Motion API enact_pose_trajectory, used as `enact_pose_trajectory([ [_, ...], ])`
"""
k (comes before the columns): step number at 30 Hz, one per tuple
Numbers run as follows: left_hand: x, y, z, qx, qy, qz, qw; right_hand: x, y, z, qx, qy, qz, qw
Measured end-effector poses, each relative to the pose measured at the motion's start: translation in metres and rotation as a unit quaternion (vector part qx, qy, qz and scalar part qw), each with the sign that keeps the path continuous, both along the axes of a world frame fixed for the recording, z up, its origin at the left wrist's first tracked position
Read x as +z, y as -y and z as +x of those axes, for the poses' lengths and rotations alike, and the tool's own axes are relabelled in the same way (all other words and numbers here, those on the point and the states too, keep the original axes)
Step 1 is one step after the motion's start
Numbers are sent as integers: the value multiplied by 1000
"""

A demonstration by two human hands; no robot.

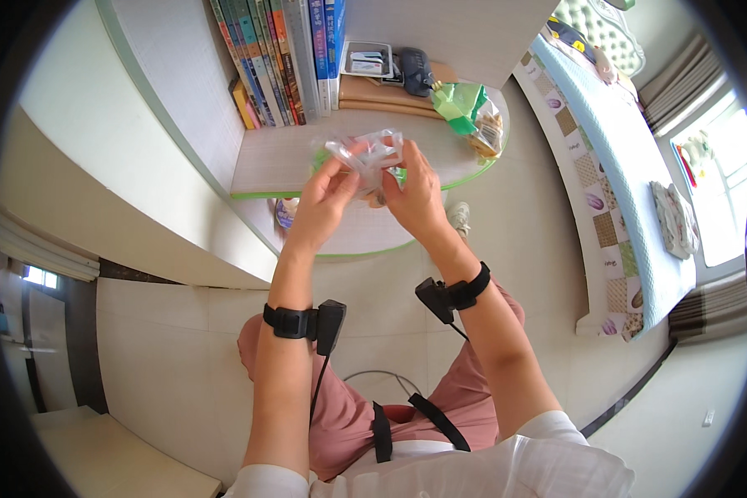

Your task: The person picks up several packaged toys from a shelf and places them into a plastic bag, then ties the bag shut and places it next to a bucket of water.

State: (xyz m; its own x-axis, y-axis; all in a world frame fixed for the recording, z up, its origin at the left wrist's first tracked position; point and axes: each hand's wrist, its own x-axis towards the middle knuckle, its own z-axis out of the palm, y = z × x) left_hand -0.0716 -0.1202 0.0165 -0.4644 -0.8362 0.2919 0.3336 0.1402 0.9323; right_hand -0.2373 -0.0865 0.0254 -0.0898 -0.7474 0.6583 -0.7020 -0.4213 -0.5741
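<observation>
A clear, crumpled plastic bag (370, 159) with green parts is held up between my two hands, in front of the shelf's edge. My left hand (330, 196) pinches its left side between thumb and fingers. On the opposite side my right hand (416, 187) grips the bag, with the thumb low and the fingers over the top. Something tan shows beneath the bag, too covered to name. To the right, a green and clear snack packet (467, 112) with light brown contents lies on the shelf board (274, 165).
Upright books (267, 62) line the shelf's left part. Behind the packet are tan flat folders or boxes (380, 99), a dark case (416, 71) and a small white tray (348, 53). A lower shelf (348, 236) holds a purple round container (284, 213). A bed (610, 155) stands at right.
</observation>
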Motion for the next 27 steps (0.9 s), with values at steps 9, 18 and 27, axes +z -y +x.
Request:
enact_pose_trajectory([
  [9,-21,20,4,56,-34,102,993,35,17,11,41,57,-12,997],
  [18,-5,1,-21,166,149,-82,971,29,3,-6,34,38,39,998],
  [27,5,17,12,284,29,24,958,20,-22,-51,-62,17,23,998],
])
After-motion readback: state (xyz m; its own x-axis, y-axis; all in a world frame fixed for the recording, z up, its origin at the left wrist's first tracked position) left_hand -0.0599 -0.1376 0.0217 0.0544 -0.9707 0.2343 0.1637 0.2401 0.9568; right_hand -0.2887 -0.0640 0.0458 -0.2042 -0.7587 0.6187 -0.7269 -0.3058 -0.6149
